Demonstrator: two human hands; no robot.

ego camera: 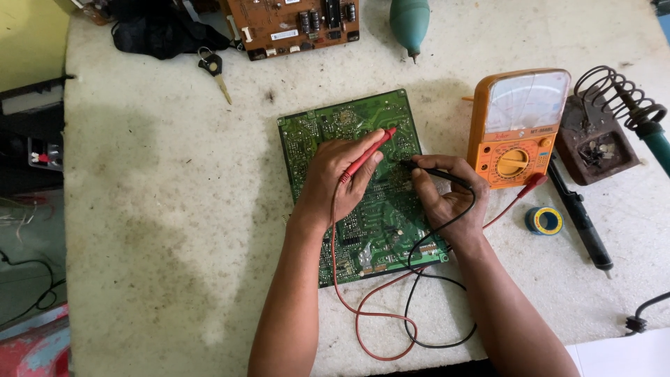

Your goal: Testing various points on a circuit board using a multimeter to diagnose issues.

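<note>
Probing under way — left hand (335,178) pinches red probe (368,155), right hand (447,195) pinches black probe (436,172), both tips on green circuit board (335,122) (meter needle unreadable).

My left hand (336,178) pinching the red probe (368,153) onto the green circuit board (335,122), my right hand (447,192) pressing the black probe (436,172) beside it, orange multimeter (518,129) near on the pale surface (160,209), solder roll (544,220) by it
</note>
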